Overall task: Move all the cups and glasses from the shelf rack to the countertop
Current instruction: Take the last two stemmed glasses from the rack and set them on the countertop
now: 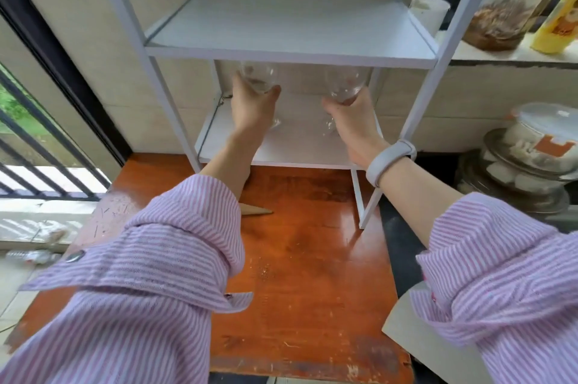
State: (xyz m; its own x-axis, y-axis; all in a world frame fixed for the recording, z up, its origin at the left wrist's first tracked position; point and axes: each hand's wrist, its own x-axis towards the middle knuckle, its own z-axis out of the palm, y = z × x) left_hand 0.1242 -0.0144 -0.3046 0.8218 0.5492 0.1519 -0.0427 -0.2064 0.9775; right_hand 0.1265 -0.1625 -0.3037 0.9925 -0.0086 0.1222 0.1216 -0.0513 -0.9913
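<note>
Step in hand, as judged: lifting two stemmed clear glasses off the lowest tier of the white metal shelf rack (175,95).

Left hand (251,111) closed around the bowl of the left clear wine glass (259,77), thumb and fingers wrapping it from below. Right hand (350,120), white wristband (389,161) on the wrist, closed likewise around the right clear wine glass (345,83). Both glasses inside the bottom compartment, bowls close under the middle shelf board (291,36); stems and feet partly hidden behind the hands, so contact with the bottom board cannot be told.

Advice for the step: draw both glasses straight out toward the body, kept low enough to clear the front edge of the middle board (little headroom there), upright, and apart from each other and from the rack's posts. Set down on the glossy orange-brown wooden countertop (312,258) in front of the rack, away from its worn near edge.

Containers and contents:
- Both wine glasses: apparently empty; blur prevents certainty.
- Middle shelf board: bare.
- Large clear plastic jar with red lid (516,1) on the ledge at right: brown matter settled in the lower part, kind not identifiable.
- Yellow bottle (556,23) beside it: contents not visible.
- Stacked lidded bowls (531,152) at right: white chunks inside.
</note>
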